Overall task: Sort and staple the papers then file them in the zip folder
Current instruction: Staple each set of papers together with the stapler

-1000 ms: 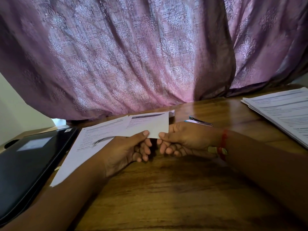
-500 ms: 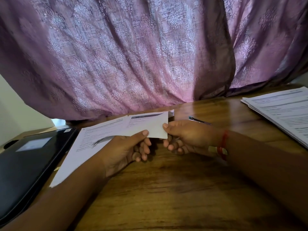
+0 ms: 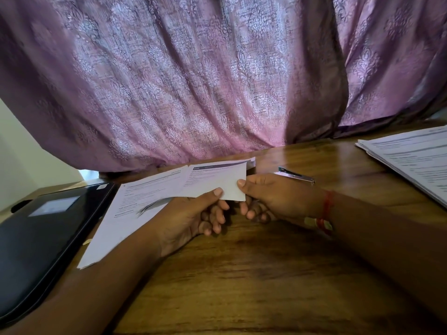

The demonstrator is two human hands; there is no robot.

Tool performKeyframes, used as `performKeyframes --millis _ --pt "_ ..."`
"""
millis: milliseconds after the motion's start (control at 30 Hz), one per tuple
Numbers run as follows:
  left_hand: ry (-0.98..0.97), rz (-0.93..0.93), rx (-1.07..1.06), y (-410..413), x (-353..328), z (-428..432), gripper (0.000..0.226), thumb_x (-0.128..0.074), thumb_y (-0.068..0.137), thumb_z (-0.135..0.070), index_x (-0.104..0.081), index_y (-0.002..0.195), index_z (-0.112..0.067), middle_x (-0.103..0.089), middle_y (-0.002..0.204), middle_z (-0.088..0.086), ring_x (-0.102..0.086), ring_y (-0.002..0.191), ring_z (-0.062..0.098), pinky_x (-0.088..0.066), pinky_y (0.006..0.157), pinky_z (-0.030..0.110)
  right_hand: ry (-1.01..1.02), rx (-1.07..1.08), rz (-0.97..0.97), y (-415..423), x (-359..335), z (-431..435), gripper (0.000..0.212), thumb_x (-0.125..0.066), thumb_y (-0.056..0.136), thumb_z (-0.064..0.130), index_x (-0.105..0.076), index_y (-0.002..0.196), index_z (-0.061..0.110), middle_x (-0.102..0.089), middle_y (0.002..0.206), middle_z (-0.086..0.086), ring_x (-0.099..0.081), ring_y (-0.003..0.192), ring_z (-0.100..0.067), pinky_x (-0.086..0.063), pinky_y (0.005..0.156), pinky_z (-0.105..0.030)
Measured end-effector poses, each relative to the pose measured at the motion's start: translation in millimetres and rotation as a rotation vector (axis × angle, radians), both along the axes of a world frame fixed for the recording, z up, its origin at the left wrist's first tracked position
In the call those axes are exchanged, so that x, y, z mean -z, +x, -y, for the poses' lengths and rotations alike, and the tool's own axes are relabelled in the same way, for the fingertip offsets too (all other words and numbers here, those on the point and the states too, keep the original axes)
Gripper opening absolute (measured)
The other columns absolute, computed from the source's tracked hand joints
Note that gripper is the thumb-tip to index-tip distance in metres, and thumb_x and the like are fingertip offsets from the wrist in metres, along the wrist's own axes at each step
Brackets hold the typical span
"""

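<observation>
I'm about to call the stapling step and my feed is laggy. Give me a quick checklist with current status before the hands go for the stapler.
1. Sheets gripped: ok. The left hand and right hand both pinch the held papers.
2. Edges squared for stapling: cannot tell; the sheets' edges are too blurred to judge.
3. Stapler within reach: ok. The stapler lies on the table just behind the right hand.
4. A hand free to take it: not ok; both hold paper.
5. Zip folder open: not ok. The zip folder lies closed at the left.
6. Remaining stack out of the way: ok, at far right.
</observation>
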State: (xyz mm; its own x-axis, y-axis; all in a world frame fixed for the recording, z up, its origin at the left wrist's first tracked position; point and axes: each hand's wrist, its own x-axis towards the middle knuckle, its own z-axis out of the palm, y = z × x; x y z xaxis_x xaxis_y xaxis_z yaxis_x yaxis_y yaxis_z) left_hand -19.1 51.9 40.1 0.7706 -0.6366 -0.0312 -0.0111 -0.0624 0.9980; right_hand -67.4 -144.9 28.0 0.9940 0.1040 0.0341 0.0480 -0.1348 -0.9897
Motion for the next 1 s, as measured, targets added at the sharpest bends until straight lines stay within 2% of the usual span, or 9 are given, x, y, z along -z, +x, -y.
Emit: performKeyframes --millis 367,533,733,900,1000 --pt "0.022 0.023 -0.001 -0.9 3.1 2.0 0.029 -0.068 0.081 -0.037 -0.076 0.079 -0.009 -0.065 0.067 0.010 -0.061 0.053 0.016 -0.045 0.045 0.018 0.004 -0.076 -0.074 -3.5 -5.3 3.1 0.031 -0.047 0.101 0.036 -0.059 0.084 0.014 -0.067 0.071 0.001 -0.058 0.058 -0.006 -0.042 0.051 -0.016" --pt "0.015 -0.005 -0.025 -0.2 3.5 2.1 0.027 -0.066 0.084 -0.033 -0.075 0.078 -0.009 -0.064 0.066 0.010 -0.060 0.052 0.016 -0.044 0.044 0.018 -0.061 -0.128 -0.077 -3.1 -5.9 4.8 0.020 -0.051 0.101 0.025 -0.061 0.089 0.013 -0.069 0.071 0.005 -0.059 0.059 -0.002 -0.044 0.051 -0.012" --pt "0.016 -0.017 -0.032 -0.2 3.5 2.3 0.027 -0.066 0.084 -0.033 -0.075 0.078 -0.008 -0.064 0.066 0.010 -0.060 0.052 0.016 -0.044 0.044 0.018 -0.014 -0.176 -0.113 -3.1 -4.8 9.0 0.018 -0.047 0.103 0.017 -0.061 0.093 0.012 -0.071 0.078 0.001 -0.063 0.066 -0.004 -0.046 0.056 -0.014" --pt "0.015 -0.022 -0.036 -0.6 3.4 2.5 0.028 -0.066 0.085 -0.032 -0.074 0.080 -0.006 -0.064 0.065 0.010 -0.060 0.052 0.016 -0.044 0.044 0.018 0.012 -0.165 -0.129 -3.5 -6.3 5.9 0.020 -0.049 0.102 0.023 -0.061 0.091 0.012 -0.070 0.076 -0.001 -0.061 0.063 -0.006 -0.044 0.054 -0.014" --pt "0.022 -0.024 -0.038 -0.9 3.0 2.7 0.028 -0.067 0.084 -0.033 -0.074 0.082 -0.005 -0.064 0.066 0.010 -0.060 0.052 0.016 -0.044 0.044 0.018 -0.010 -0.182 -0.120 -2.6 -4.9 7.6 0.017 -0.048 0.102 0.018 -0.060 0.093 0.011 -0.072 0.078 0.000 -0.063 0.063 -0.004 -0.046 0.054 -0.013"
